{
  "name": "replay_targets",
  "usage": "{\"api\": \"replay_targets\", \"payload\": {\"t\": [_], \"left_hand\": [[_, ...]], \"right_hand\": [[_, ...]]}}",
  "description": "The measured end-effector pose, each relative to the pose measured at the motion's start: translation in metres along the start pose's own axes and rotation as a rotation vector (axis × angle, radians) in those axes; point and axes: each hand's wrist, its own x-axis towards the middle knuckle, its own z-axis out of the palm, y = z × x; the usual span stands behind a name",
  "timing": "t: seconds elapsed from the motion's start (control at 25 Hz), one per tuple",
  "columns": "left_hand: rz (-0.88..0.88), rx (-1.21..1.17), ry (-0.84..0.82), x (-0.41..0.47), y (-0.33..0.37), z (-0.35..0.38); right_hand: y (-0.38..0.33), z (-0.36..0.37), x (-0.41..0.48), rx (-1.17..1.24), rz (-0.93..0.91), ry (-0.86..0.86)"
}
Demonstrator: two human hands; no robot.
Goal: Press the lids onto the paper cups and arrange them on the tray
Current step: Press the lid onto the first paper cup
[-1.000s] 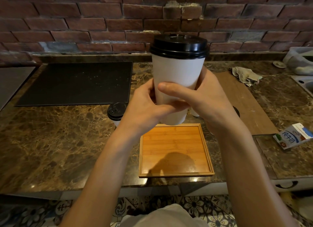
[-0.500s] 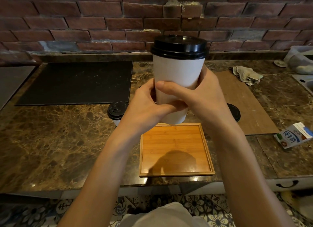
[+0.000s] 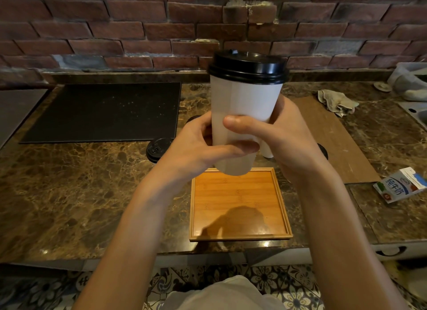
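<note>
Both hands grip one white cup [image 3: 245, 115] held up above the tray [image 3: 240, 237]: left hand [image 3: 196, 148] wraps its lower side, right hand [image 3: 284, 138] clasps the other, thumb across the front. Its black lid [image 3: 248, 67] is on. Behind the left hand, another lidded cup [image 3: 157, 149] stands on the counter [image 3: 76, 189]. A milk carton [image 3: 399, 185] lies far right.

Person, head view. Left hand [image 3: 194, 145] and right hand [image 3: 288, 143] are bare; the right thumb shows a short, trimmed nail. Left forearm [image 3: 138, 217] and right forearm [image 3: 330, 228] are bare to the frame edge at 7 and 5 o'clock. Plain pale off-white garment [image 3: 221, 296] at 6 o'clock, softly creased.
</note>
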Motion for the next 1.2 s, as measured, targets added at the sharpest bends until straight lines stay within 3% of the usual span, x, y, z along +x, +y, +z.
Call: {"api": "replay_targets", "payload": {"t": [0.28,0.6,0.92,1.04,1.2], "left_hand": [[0.020,0.039,0.092,-0.003,-0.006,0.004],[0.102,0.098,0.229,-0.001,-0.011,0.010],[0.096,0.090,0.137,-0.005,-0.018,0.004],[0.015,0.163,0.113,-0.011,-0.037,-0.012],[-0.179,0.477,0.256,-0.023,-0.095,-0.034]], "right_hand": [[0.005,-0.004,0.000,-0.057,0.000,-0.061],[0.006,0.006,-0.005,-0.168,-0.047,0.099],[0.010,0.007,-0.006,-0.206,-0.140,0.140],[0.017,0.008,-0.005,-0.199,-0.174,0.167],[0.035,0.007,-0.002,-0.226,-0.190,0.217]]}}
